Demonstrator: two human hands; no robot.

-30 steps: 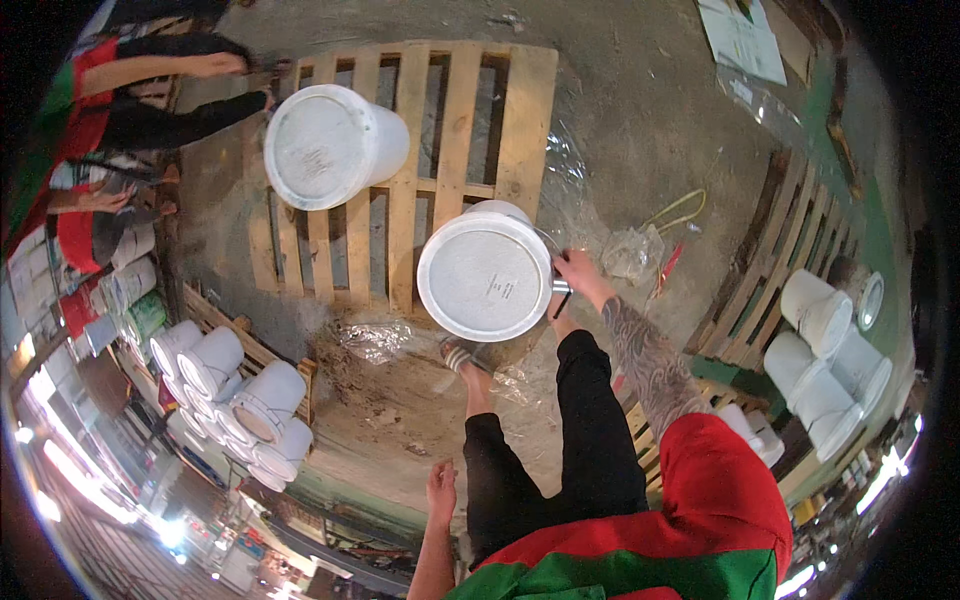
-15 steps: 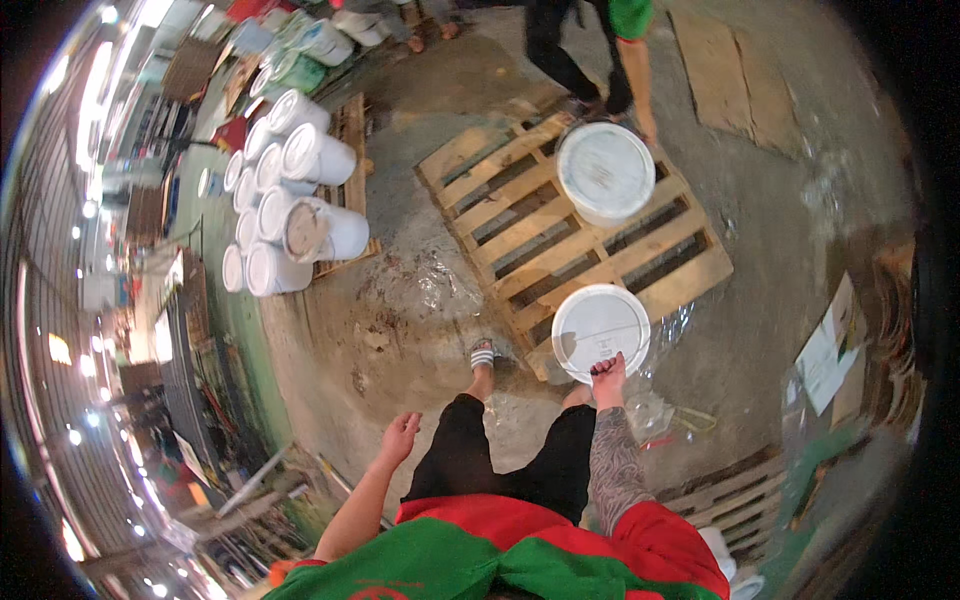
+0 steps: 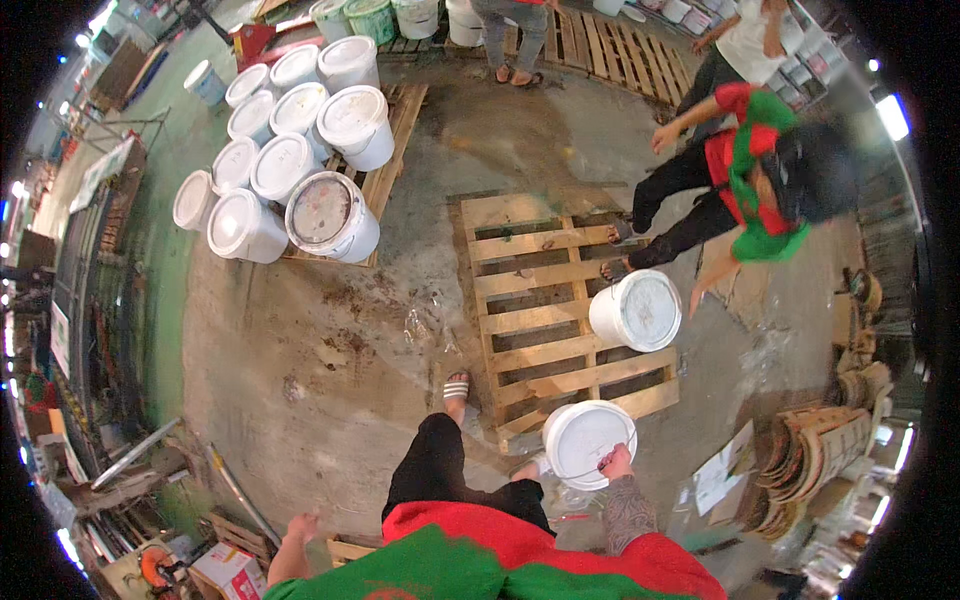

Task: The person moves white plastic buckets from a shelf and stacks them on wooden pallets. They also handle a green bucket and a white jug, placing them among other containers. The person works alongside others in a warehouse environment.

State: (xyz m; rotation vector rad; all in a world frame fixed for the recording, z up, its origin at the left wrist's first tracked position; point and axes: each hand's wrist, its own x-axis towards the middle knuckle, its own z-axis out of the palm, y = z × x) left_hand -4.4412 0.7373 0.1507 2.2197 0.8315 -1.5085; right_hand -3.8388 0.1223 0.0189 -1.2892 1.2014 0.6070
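My right hand (image 3: 617,462) is closed on the thin wire handle of a white lidded bucket (image 3: 580,437), which is beside my foot at the near right corner of a wooden pallet (image 3: 505,345). Whether its base touches the floor is hidden. Low on the left hangs my left hand (image 3: 303,527), away from any object and blurred, its fingers not clear. A second white lidded bucket (image 3: 640,312) is on the pallet's right side. A co-worker (image 3: 740,170) in green and red stands over there, one hand (image 3: 697,297) low beside that bucket.
Several white buckets (image 3: 285,165) crowd another pallet (image 3: 405,150) at the far left. Two more people (image 3: 510,35) stand at the back. Curved cardboard pieces (image 3: 810,460) lie at the right. Pipes and a box (image 3: 228,572) are at the lower left.
My view has swung, so the pallets appear shifted. My right hand still grips the bucket by its handle. The co-worker's body has come into view, moved right of the second bucket.
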